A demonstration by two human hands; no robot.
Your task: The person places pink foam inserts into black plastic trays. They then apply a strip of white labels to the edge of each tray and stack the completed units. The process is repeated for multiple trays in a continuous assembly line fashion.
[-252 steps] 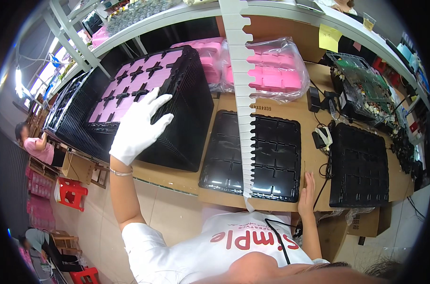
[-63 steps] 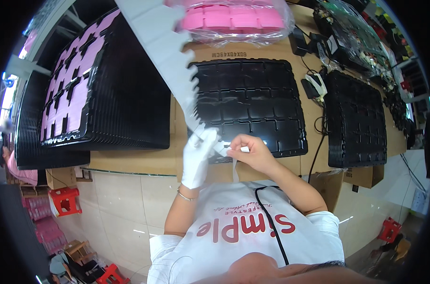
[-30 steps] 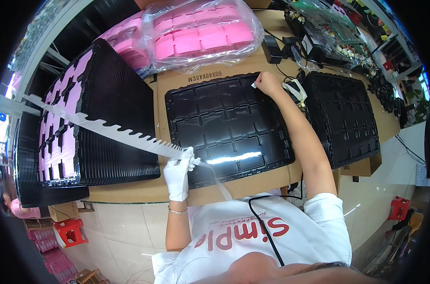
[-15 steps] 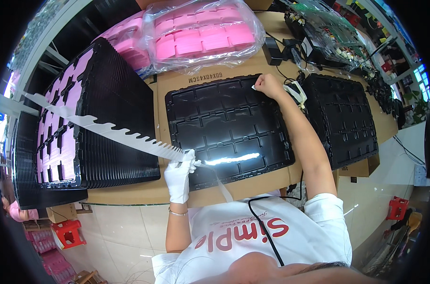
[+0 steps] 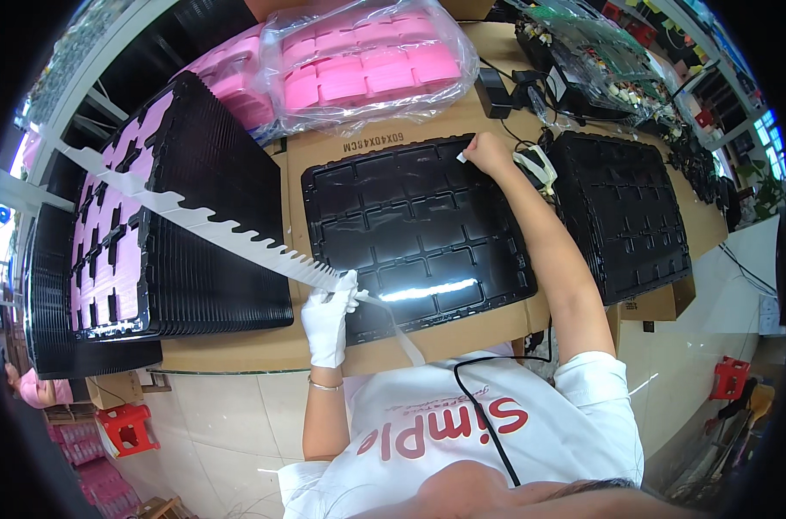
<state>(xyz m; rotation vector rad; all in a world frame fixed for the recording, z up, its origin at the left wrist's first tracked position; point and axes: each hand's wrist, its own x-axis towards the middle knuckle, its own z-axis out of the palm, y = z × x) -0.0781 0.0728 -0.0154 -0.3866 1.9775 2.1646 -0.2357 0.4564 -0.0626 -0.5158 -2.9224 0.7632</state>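
My left hand [image 5: 325, 327], in a white glove, is closed on a long white strip [image 5: 204, 227] with a toothed edge. The strip stretches up and left across the stack of black trays; its tail [image 5: 401, 336] curls down past the near edge of the black plastic tray. That tray [image 5: 427, 208], with molded compartments, lies flat in front of me. At its far right corner my bare right hand [image 5: 490, 156] pinches a small white piece [image 5: 463, 157], which looks like a sticker or scrap of tape. I cannot tell whether the piece touches the tray.
Left stands a tall stack of black trays [image 5: 221, 199] with pink inserts [image 5: 107, 233]. More black trays [image 5: 631, 212] stand at right. Pink foam in a clear bag [image 5: 371, 65] lies behind; black adapters [image 5: 494, 93] and circuit boards [image 5: 596, 52] sit far right. Cardboard [image 5: 302, 147] covers the table.
The right hand has shifted slightly, its fingers curled more tightly around the small white piece. The left hand keeps its grip, and the strip's far end has swung a little.
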